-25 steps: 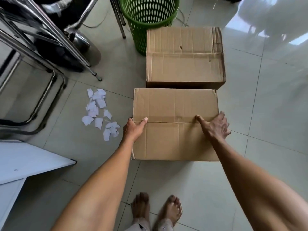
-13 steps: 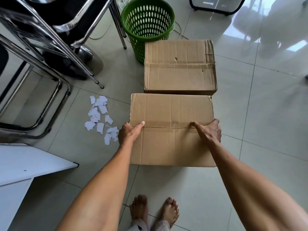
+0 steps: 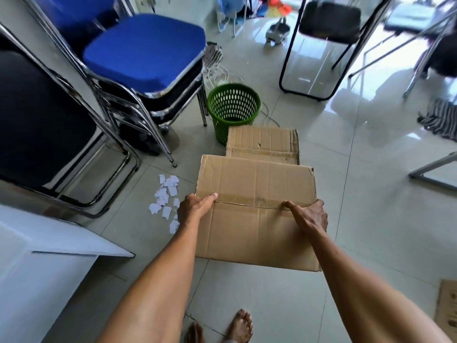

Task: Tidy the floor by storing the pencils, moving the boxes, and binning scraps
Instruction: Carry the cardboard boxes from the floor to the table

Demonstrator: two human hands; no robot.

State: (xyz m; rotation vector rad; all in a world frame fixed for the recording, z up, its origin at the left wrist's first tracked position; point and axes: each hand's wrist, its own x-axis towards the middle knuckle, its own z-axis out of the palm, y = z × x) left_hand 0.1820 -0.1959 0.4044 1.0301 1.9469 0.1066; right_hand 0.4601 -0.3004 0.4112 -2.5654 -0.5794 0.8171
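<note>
A closed cardboard box (image 3: pixel 257 184) is held off the tiled floor in front of me. My left hand (image 3: pixel 195 209) grips its left side with the thumb on top. Its right side is gripped the same way by my right hand (image 3: pixel 309 215). A second cardboard box (image 3: pixel 263 142) sits on the floor just behind it, partly hidden. White paper scraps (image 3: pixel 165 199) lie scattered on the floor to the left of the held box. A green mesh bin (image 3: pixel 233 107) stands behind the second box. No pencils are in view.
Stacked chairs with a blue seat (image 3: pixel 146 48) and chrome legs stand at the left. A white table corner (image 3: pixel 61 241) juts in at lower left. A black-framed chair (image 3: pixel 329 21) stands at the back right, and flat cardboard (image 3: pixel 447 308) lies at the lower right edge.
The near box has come up off the floor in both hands and now overlaps the far box. The view has tilted up, showing more of the room.
</note>
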